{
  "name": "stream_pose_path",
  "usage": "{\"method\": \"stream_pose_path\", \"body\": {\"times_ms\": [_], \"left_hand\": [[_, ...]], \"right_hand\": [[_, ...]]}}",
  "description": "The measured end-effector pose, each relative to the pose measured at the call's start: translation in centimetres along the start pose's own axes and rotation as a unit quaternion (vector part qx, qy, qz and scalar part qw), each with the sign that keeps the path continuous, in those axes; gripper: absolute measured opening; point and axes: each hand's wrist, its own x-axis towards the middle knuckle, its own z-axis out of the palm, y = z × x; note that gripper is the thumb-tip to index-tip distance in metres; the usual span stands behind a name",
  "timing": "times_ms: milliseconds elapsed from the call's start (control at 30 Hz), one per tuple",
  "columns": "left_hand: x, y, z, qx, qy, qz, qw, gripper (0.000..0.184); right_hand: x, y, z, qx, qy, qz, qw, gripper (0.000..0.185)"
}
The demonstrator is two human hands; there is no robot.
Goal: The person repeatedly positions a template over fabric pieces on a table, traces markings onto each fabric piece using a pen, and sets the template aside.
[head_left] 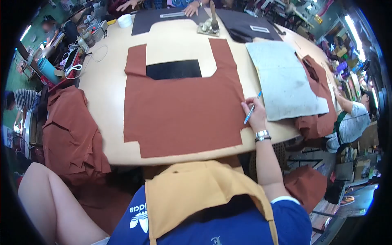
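Observation:
My right hand (255, 116) is closed around a blue-and-white pen (248, 115) and rests at the right edge of a reddish-brown sheet of material (183, 114). The sheet lies flat on the table, with two strips reaching toward the far side. Between those strips is a black rectangle (173, 69). A pale grey pattern sheet (283, 81) lies just right of my hand, over more brown material (316, 126). My left hand is out of view; only a bent bare arm shows at the lower left.
A brown pile (73, 130) hangs over the table's left edge. Opposite me, another person's hand (192, 8) touches a dark piece (141, 22). A pot with a brush (213, 24), a white tape roll (125, 20) and a second dark piece (241, 24) lie at the far side.

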Motion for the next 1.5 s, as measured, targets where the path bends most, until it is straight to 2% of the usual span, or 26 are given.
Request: {"method": "stream_pose_path", "body": {"times_ms": [267, 333, 467, 600, 633, 733, 767, 833, 933, 967, 1033, 1067, 1133, 1200, 1267, 1300, 1333, 1400, 1433, 1500], "left_hand": [[0.0, 0.0, 0.7, 0.008, -0.011, -0.001, 1.0, 0.051], [-0.1, 0.2, 0.5, -0.002, -0.013, -0.004, 1.0, 0.053], [-0.2, 0.0, -0.1, -0.001, -0.001, 0.002, 1.0, 0.056], [-1.4, -0.2, -1.0, 0.021, 0.066, 0.002, 0.998, 0.06], [-2.3, -0.6, -1.1, 0.032, 0.103, -0.015, 0.994, 0.061], [-6.6, -2.0, 1.5, 0.061, 0.201, -0.142, 0.967, 0.064], [-8.4, -2.2, 3.5, 0.06, 0.219, -0.204, 0.952, 0.065], [-11.1, -2.4, 9.4, 0.022, 0.171, -0.352, 0.92, 0.066], [-13.1, 0.3, 19.1, -0.075, 0.01, -0.532, 0.843, 0.069], [-13.9, 1.4, 21.7, -0.097, -0.01, -0.569, 0.817, 0.07], [-14.5, 3.1, 23.9, -0.084, -0.053, -0.596, 0.797, 0.071], [-14.5, 3.6, 24.1, -0.078, -0.075, -0.611, 0.785, 0.072], [-14.3, 4.1, 23.9, -0.093, -0.062, -0.621, 0.776, 0.073], [-14.0, 4.1, 23.6, -0.097, -0.057, -0.628, 0.77, 0.075], [-13.8, 4.2, 23.5, -0.091, -0.057, -0.631, 0.768, 0.074], [-13.8, 4.3, 23.5, -0.089, -0.059, -0.63, 0.769, 0.073], [-14.0, 4.3, 23.6, -0.078, -0.053, -0.627, 0.773, 0.073], [-14.1, 4.5, 24.0, -0.06, -0.042, -0.617, 0.784, 0.072], [-14.1, 4.4, 24.0, -0.062, -0.043, -0.618, 0.783, 0.072], [-14.1, 4.4, 23.9, -0.066, -0.039, -0.624, 0.778, 0.072]], "right_hand": [[0.1, 0.5, 0.2, -0.013, 0.011, -0.027, 0.999, 0.018], [0.0, 0.4, 0.5, 0.032, 0.007, -0.006, 0.999, 0.017], [-0.4, 0.3, 0.2, -0.002, -0.022, 0.018, 1.0, 0.017], [0.2, 0.8, 0.5, 0.004, 0.014, -0.032, 0.999, 0.018], [0.2, 0.8, 0.2, 0.013, -0.005, 0.012, 1.0, 0.021], [-0.1, 1.9, 0.1, -0.028, 0.219, -0.14, 0.965, 0.029], [-0.2, 2.4, -0.5, -0.055, 0.281, -0.133, 0.949, 0.035], [-0.6, 2.6, -2.5, -0.121, 0.372, -0.083, 0.917, 0.052], [-0.8, 4.1, -4.5, 0.115, 0.405, 0.069, 0.904, 0.064], [-0.7, 4.3, -4.9, 0.154, 0.413, 0.089, 0.893, 0.067], [-0.4, 4.6, -5.6, 0.232, 0.422, 0.129, 0.867, 0.073], [-0.1, 5.2, -5.9, 0.224, 0.423, 0.126, 0.869, 0.073], [0.4, 5.9, -6.3, 0.21, 0.421, 0.124, 0.874, 0.073], [1.4, 5.7, -7.0, 0.265, 0.449, 0.149, 0.84, 0.084], [2.3, -0.8, -8.0, 0.349, 0.506, 0.145, 0.775, 0.086], [2.5, -1.7, -8.9, 0.364, 0.503, 0.133, 0.772, 0.093], [3.2, -1.9, -9.7, 0.378, 0.532, 0.135, 0.746, 0.094], [4.3, -1.1, -11.2, 0.393, 0.542, 0.11, 0.734, 0.095], [4.9, -1.0, -11.7, 0.383, 0.56, 0.129, 0.723, 0.095], [5.4, -0.8, -12.3, 0.434, 0.562, 0.112, 0.695, 0.094]]}}
